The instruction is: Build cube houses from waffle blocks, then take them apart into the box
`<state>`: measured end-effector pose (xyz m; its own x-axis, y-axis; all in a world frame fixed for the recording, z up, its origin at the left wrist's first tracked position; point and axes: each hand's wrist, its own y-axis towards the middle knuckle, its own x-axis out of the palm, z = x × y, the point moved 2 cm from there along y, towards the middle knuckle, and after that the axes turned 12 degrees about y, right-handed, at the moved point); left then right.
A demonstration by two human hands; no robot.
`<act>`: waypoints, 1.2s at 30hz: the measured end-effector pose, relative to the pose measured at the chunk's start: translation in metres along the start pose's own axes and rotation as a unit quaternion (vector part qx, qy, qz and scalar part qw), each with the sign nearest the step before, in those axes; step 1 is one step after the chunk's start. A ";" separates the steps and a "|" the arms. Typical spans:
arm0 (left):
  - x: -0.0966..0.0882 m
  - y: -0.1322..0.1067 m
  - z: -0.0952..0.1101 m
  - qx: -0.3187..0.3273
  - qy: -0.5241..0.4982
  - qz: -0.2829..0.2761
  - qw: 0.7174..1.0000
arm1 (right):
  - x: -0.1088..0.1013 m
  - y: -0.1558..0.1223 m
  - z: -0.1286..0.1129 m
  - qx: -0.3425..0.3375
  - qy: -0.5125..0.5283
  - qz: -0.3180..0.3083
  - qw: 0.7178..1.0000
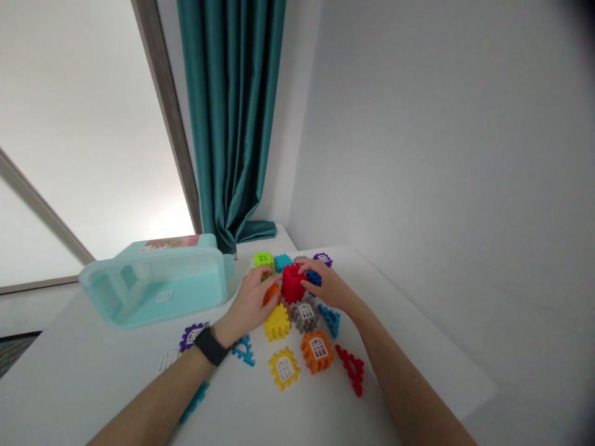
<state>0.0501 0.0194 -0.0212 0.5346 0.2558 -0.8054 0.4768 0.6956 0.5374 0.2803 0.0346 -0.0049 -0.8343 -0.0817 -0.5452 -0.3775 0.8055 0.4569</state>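
At the middle of the table, my right hand (328, 287) has its fingers and thumb against the right side of a red toothed block (293, 284). A dark blue block (314, 277) shows between those fingers. My left hand (255, 297), with a black watch on its wrist, curls around an orange block (271, 293) just left of the red one. Close in front lie a yellow block (277, 323) and a grey block with a white window (305, 314). Nearer stands an orange block with a white window (317, 351).
A translucent turquoise bin (162, 288) lies on its side at left. Around the hands are a flat yellow window piece (284, 368), a red triangular piece (351, 370), a blue triangular piece (330, 319) and a lime block (263, 259). A green curtain (232, 124) hangs behind.
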 end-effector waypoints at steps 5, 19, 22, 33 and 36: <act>0.002 0.000 0.003 0.003 0.000 -0.015 1.000 | -0.001 0.002 0.002 0.001 0.005 -0.010 1.000; 0.002 0.001 0.004 0.001 0.001 -0.029 1.000 | 0.002 0.002 0.003 0.022 0.041 -0.012 0.999; 0.002 0.001 0.005 0.002 0.001 -0.034 0.999 | 0.002 0.002 0.003 0.029 0.052 -0.013 0.998; 0.000 0.001 0.006 0.004 0.000 -0.033 0.999 | 0.001 0.001 0.004 0.033 0.064 -0.009 0.997; 0.000 0.001 0.006 0.004 0.005 -0.034 0.999 | 0.000 0.001 0.004 0.030 0.063 -0.010 0.998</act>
<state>0.0545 0.0161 -0.0197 0.4931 0.2154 -0.8429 0.5179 0.7057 0.4834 0.2816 0.0377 -0.0079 -0.8724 -0.1679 -0.4591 -0.3728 0.8359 0.4028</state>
